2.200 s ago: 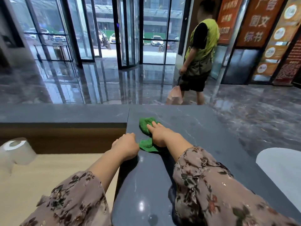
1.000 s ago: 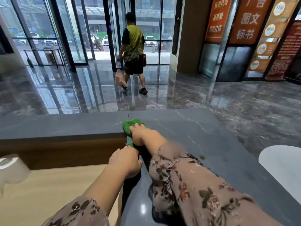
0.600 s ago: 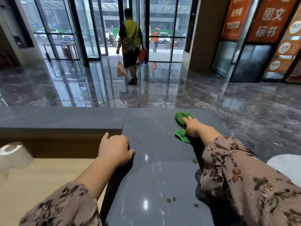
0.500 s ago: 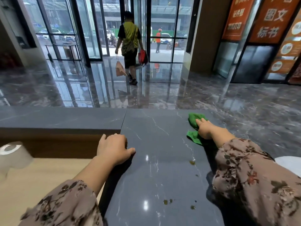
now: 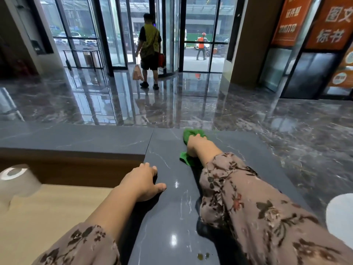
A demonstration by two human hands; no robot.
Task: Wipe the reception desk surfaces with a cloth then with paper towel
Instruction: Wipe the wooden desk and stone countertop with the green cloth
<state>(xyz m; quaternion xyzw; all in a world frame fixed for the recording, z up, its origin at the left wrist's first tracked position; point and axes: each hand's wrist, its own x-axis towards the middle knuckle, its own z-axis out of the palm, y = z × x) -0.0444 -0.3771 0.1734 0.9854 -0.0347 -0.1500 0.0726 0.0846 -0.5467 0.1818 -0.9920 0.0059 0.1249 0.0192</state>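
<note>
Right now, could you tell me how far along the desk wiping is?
Nothing looks finished. In hand: the right hand holds the green cloth at the far edge of the dark counter. Left: brown spots at the near end, then the paper towel roll, untouched on the lower desk.

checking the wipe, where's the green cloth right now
Head view, right of centre: the green cloth lies near the far edge of the dark desk top, under the right hand.

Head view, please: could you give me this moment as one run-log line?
phase: cloth wipe; right hand: grips green cloth on desk top, far end; left hand: rests on its edge
</note>
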